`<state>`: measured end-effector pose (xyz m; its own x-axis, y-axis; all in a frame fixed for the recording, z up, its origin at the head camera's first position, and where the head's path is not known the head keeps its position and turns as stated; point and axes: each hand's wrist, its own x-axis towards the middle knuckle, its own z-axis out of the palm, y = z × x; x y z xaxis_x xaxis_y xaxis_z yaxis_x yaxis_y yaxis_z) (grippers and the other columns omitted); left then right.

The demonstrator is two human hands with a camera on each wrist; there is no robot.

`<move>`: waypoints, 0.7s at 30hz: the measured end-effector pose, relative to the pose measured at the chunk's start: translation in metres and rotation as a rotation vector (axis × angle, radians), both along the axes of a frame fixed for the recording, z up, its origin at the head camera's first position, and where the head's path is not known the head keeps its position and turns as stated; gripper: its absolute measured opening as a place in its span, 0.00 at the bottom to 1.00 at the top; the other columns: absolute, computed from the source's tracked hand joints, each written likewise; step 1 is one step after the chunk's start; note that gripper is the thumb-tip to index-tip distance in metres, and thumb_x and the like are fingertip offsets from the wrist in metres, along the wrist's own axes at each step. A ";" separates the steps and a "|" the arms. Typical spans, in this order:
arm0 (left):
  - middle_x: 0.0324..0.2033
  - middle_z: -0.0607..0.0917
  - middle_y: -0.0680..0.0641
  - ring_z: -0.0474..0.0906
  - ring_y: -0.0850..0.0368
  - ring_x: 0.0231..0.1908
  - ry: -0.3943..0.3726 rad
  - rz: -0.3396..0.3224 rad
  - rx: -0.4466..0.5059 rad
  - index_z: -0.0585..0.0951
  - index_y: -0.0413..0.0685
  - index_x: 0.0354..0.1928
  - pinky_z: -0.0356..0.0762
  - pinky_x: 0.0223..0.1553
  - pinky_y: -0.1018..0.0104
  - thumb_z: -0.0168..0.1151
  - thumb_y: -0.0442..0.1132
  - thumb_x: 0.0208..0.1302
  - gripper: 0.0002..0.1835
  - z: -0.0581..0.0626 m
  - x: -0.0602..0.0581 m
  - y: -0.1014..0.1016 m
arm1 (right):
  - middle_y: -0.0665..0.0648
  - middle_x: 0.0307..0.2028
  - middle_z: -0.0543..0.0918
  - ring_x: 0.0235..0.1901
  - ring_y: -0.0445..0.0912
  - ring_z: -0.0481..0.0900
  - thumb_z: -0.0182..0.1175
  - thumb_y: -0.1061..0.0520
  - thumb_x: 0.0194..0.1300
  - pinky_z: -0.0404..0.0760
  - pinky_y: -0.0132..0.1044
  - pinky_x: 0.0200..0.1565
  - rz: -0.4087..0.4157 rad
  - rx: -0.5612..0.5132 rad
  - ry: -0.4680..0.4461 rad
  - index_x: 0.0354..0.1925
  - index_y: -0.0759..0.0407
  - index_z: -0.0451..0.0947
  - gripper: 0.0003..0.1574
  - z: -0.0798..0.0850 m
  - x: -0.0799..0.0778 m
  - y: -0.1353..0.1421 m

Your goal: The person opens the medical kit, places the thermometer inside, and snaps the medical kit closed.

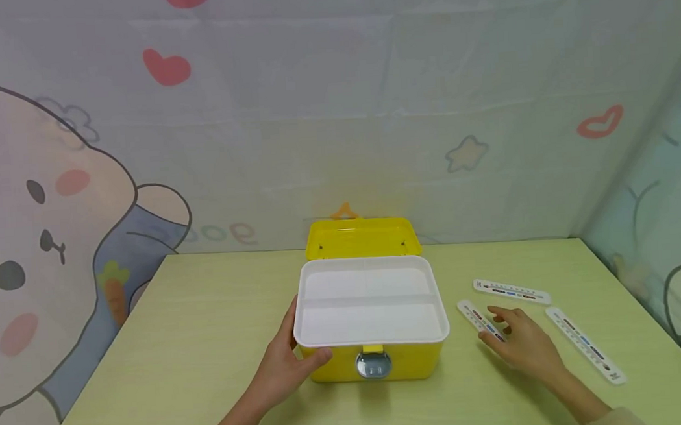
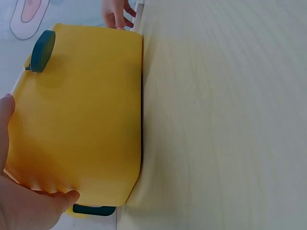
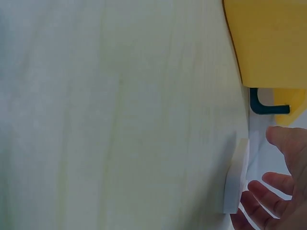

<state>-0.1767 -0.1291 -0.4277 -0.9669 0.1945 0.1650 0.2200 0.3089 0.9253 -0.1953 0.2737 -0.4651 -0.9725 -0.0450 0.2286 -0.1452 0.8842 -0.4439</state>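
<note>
A yellow storage box with a white divided tray in its top stands on the table, its yellow lid raised at the back. My left hand holds the box at its left side, thumb on the front wall and fingers along the side. In the left wrist view, the thumb and fingers span the yellow wall. My right hand hovers over a white thermometer, fingers loosely bent and spread. In the right wrist view, the fingertips are right beside that thermometer.
Another white thermometer lies farther back, and a third thermometer lies to the right of my right hand. A round clasp hangs on the box front. A printed cloth stands behind the table.
</note>
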 end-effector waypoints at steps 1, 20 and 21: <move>0.61 0.69 0.53 0.72 0.52 0.51 -0.001 0.001 -0.001 0.46 0.68 0.71 0.66 0.55 0.47 0.71 0.44 0.49 0.53 0.000 0.000 0.000 | 0.62 0.42 0.78 0.37 0.54 0.79 0.65 0.46 0.55 0.77 0.47 0.34 -0.005 0.006 0.004 0.57 0.64 0.71 0.36 -0.001 0.000 0.000; 0.62 0.68 0.52 0.72 0.52 0.51 -0.007 -0.013 0.014 0.46 0.66 0.71 0.68 0.54 0.51 0.71 0.43 0.50 0.53 0.001 0.000 0.000 | 0.60 0.34 0.76 0.29 0.47 0.74 0.67 0.49 0.50 0.72 0.41 0.27 -0.044 0.075 -0.033 0.51 0.64 0.75 0.32 -0.011 0.003 -0.001; 0.62 0.68 0.52 0.72 0.52 0.51 -0.008 -0.012 0.013 0.46 0.66 0.71 0.68 0.54 0.51 0.71 0.43 0.50 0.53 0.001 0.000 0.000 | 0.60 0.34 0.76 0.28 0.47 0.73 0.67 0.50 0.50 0.71 0.41 0.27 -0.046 0.075 -0.033 0.51 0.64 0.76 0.32 -0.011 0.003 -0.001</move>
